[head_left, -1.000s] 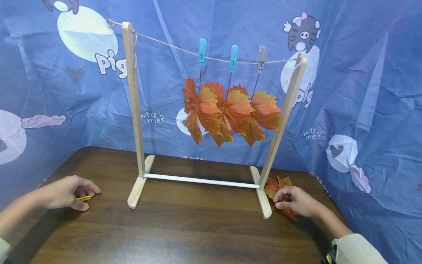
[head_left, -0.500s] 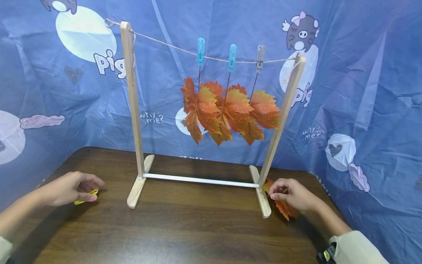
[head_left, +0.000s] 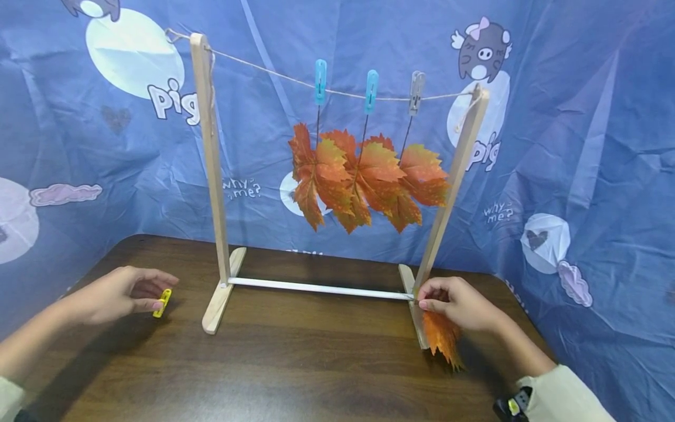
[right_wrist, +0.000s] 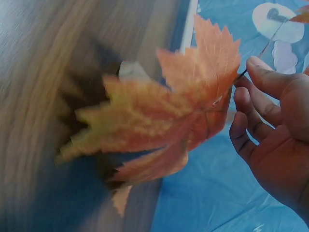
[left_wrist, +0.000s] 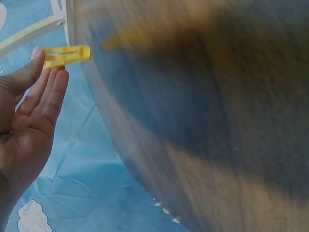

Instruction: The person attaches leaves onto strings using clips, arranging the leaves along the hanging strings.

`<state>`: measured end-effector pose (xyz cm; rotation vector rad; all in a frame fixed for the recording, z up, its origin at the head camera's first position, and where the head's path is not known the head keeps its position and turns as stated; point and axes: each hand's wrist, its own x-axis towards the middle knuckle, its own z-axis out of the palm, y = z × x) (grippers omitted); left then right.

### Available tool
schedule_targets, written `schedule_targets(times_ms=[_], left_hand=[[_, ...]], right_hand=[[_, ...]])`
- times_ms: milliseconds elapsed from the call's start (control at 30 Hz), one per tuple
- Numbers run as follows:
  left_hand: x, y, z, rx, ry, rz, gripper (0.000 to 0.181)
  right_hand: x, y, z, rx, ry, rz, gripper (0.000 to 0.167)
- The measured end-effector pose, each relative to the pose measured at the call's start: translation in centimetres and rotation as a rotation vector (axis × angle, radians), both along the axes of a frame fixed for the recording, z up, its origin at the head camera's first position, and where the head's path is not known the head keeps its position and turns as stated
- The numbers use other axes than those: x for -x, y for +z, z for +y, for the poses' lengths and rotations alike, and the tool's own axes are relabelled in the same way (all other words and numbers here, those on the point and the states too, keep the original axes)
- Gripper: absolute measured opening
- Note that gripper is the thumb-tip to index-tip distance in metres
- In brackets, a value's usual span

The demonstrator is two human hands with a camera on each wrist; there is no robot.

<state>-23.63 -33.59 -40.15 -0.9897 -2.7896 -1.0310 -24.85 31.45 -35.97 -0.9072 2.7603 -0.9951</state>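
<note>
Between thumb and fingers, my left hand [head_left: 118,296] pinches a yellow clothespin [left_wrist: 67,55] above the left side of the table. My right hand [head_left: 461,302] pinches the thin dark stem of an orange artificial leaf [right_wrist: 159,108]; the leaf [head_left: 442,337] hangs below the fingers, in front of the rack's right foot. Across the wooden rack [head_left: 212,158] runs a string [head_left: 263,69]. Two blue clothespins [head_left: 320,82] and a grey clothespin [head_left: 416,92] on it hold orange leaves [head_left: 321,176] by their stems.
The rack's wooden feet [head_left: 224,293] stand on the brown table [head_left: 295,363], joined by a white bar [head_left: 321,288]. Behind hangs a blue cloth [head_left: 369,35] printed with cartoon pigs. A dark watch [head_left: 514,404] sits on the right wrist.
My right hand has lifted the leaf off the table by its stem and moved slightly left. My left hand has raised the yellow clothespin and shifted right, and the clothespin has turned more upright.
</note>
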Motion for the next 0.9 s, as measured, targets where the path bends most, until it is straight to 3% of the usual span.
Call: schedule_targets(times_ms=[267, 433, 600, 900], left_hand=[[0.0, 0.7, 1.0, -0.034, 0.05, 0.039, 0.033], [-0.1, 1.5, 2.0, -0.039, 0.086, 0.092, 0.031], [-0.1, 2.3, 3.3, -0.056, 0.076, 0.161, 0.031], [0.0, 3.0, 5.0, -0.099, 0.041, 0.206, 0.031]], right_hand=[[-0.4, 1.1, -3.0, 0.036, 0.016, -0.05, 0.001], [-0.4, 1.8, -5.1, 0.036, 0.034, -0.042, 0.009], [-0.2, 2.2, -7.0, 0.055, 0.069, -0.022, 0.007], [0.0, 3.0, -10.1, 0.134, 0.111, 0.006, 0.003]])
